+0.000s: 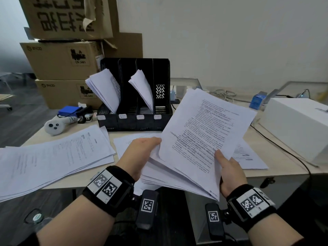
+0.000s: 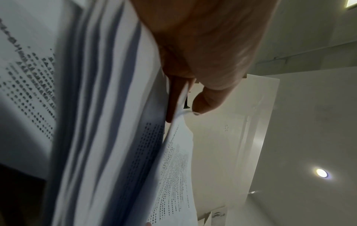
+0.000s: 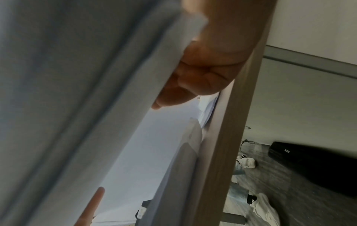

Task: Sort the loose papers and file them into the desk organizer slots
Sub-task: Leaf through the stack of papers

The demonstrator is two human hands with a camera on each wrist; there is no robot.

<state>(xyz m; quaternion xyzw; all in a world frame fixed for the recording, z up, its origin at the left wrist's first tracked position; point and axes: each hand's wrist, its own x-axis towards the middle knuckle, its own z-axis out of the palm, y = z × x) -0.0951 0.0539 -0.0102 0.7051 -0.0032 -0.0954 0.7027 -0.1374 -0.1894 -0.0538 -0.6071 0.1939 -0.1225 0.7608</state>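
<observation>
Both hands held one thick sheaf of papers (image 1: 198, 139) above the desk (image 1: 99, 176) in the head view, left hand (image 1: 142, 153) pinching its left edge, right hand (image 1: 229, 171) its lower right, before the desk organizer (image 1: 134, 96). Light and floppy, the sheets probably needed edge support. From the left wrist, fingers (image 2: 204, 104) pinched fanned white printed pages. From the right wrist, curled fingers (image 3: 195, 82) propped the blurred stack underneath.
</observation>
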